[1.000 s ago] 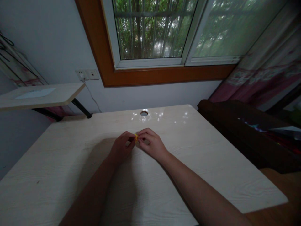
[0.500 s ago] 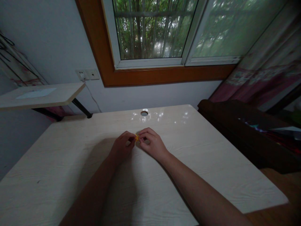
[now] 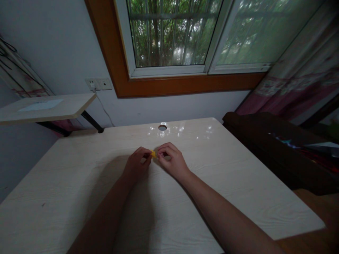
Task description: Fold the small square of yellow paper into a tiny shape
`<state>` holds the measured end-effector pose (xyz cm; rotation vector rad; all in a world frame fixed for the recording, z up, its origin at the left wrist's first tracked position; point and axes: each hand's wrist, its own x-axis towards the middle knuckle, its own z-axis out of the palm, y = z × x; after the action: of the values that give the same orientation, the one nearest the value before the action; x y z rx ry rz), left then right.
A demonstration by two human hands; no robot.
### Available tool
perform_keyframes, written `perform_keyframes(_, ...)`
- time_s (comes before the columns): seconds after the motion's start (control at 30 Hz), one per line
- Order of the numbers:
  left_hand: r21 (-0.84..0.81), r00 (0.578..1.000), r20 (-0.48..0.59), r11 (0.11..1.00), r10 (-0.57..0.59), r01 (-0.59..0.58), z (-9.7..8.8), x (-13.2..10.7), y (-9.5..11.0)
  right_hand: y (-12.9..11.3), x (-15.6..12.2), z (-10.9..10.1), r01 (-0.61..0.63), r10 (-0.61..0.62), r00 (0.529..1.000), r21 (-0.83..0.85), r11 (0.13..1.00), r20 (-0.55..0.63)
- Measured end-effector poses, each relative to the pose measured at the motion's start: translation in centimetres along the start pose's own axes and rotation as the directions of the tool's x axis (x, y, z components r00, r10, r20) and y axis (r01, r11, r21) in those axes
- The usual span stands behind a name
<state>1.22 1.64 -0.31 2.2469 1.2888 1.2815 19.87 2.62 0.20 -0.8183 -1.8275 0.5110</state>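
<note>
A small yellow piece [image 3: 153,154], too small to name its kind, sits between my two hands just above the table. The thumb and fingertips of my left hand [image 3: 137,163] are closed on its left side. My right hand [image 3: 173,160] is curled in a pinch at the piece's right side, with a narrow gap to its bright yellow part. Whatever the right fingertips hold is too small to make out. Both forearms reach in from the bottom of the view.
Beneath my hands is a pale wood-grain table [image 3: 225,183] with a round cable hole [image 3: 162,127] near its back edge. A raised shelf [image 3: 47,107] on black legs stands at the back left. Beyond are a wall socket [image 3: 98,84] and an orange-framed window [image 3: 169,84].
My right fingertips have shifted slightly right, away from the yellow piece, and more of it shows. My left hand has hardly moved.
</note>
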Motion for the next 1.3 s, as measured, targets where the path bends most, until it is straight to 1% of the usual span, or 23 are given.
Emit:
perform_keyframes(0.3,0.079,0.996,0.053,0.994,0.073,-0.077,-0.01,-0.11,0.33,0.04,-0.26,0.1,0.036,-0.033,0.997,-0.04,0.999,0.073)
perform_keyframes(0.6,0.116,0.994,0.082,0.99,0.076,-0.086,-0.01,-0.15,0.33,-0.31,-0.11,-0.27,0.032,-0.016,0.988,-0.107,0.994,0.151)
perform_keyframes(0.73,0.1,0.994,0.088,0.992,0.072,-0.081,-0.01,-0.14,0.27,-0.45,-0.05,-0.27,0.033,-0.014,0.989,-0.124,0.992,0.149)
perform_keyframes(0.93,0.095,0.995,0.063,0.992,0.078,-0.084,-0.03,-0.08,0.36,-0.41,-0.06,-0.12,0.019,-0.003,0.991,-0.121,0.992,0.13)
perform_keyframes(1.13,0.105,0.995,0.066,0.991,0.073,-0.08,0.05,-0.06,0.32,-0.26,-0.07,-0.14,0.014,0.005,0.99,-0.132,0.991,0.143)
perform_keyframes(1.3,0.089,0.994,0.059,0.991,0.092,-0.097,0.08,-0.05,0.11,-0.22,-0.06,-0.17,0.01,0.009,0.989,-0.134,0.991,0.144)
